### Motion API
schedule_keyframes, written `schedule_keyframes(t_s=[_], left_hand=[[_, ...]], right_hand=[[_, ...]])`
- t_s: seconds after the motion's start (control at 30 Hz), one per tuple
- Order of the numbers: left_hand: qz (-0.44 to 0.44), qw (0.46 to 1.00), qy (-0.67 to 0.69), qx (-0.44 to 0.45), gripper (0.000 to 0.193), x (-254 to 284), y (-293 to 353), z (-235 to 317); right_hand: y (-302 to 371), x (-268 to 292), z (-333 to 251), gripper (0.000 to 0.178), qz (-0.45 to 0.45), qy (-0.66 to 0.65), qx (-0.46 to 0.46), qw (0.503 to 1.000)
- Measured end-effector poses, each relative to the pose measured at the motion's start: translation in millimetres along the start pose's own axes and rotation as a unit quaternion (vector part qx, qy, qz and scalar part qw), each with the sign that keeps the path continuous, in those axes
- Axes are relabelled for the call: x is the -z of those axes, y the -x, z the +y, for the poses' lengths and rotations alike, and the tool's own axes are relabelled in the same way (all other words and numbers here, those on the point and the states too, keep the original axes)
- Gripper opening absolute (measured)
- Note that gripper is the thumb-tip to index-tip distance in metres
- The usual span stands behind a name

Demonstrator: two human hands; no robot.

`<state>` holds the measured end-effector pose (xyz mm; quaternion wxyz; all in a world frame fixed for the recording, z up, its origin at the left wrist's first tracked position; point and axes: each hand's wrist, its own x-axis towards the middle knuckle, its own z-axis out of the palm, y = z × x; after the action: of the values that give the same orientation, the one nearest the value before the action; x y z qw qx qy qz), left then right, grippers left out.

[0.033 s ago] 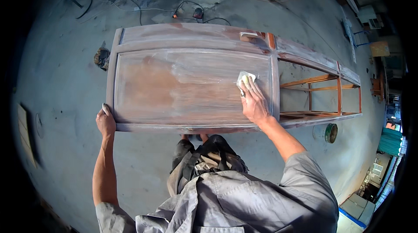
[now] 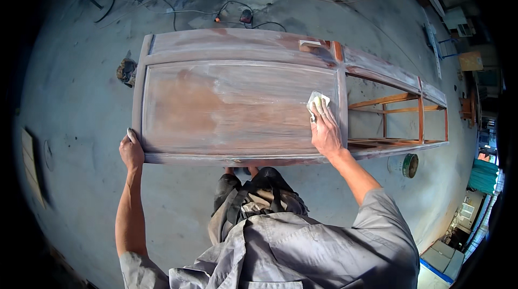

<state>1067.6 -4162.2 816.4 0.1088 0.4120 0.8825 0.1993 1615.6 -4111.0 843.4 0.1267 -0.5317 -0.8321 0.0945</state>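
Now our right hand (image 2: 327, 133) has worked its white, perhaps cloth pad (image 2: 318, 98) farther right along the brown wooden panel (image 2: 253, 113); our left hand (image 2: 131, 150) clasps the greyish frame (image 2: 140, 92).

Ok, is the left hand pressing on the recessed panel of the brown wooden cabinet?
No, the left hand holds the dusty brown wooden frame at its near left corner, outside the recessed panel.
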Motion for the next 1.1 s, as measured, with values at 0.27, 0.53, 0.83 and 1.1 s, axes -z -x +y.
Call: schedule_keyframes(t_s=[0.27,0.53,0.83,1.1], left_hand=[[-0.011,1.000,-0.013,-0.012,0.052,-3.5,-6.9,13.3],[-0.001,1.000,-0.007,-0.017,0.053,-9.7,-9.7,3.0],[0.015,1.000,0.008,-0.017,0.053,-2.3,-1.5,9.4],[0.016,0.999,-0.010,-0.033,0.053,-9.8,-8.7,4.0]], right_hand=[[-53.0,-37.2,-86.7,0.059,-0.017,-0.118,0.094,0.988],[-18.8,-31.4,-72.1,0.050,0.035,-0.051,-0.002,0.998],[27.3,18.4,14.9,0.057,-0.007,-0.017,-0.025,1.000],[-17.5,-15.0,-52.4,0.054,-0.036,-0.105,0.085,0.990]])
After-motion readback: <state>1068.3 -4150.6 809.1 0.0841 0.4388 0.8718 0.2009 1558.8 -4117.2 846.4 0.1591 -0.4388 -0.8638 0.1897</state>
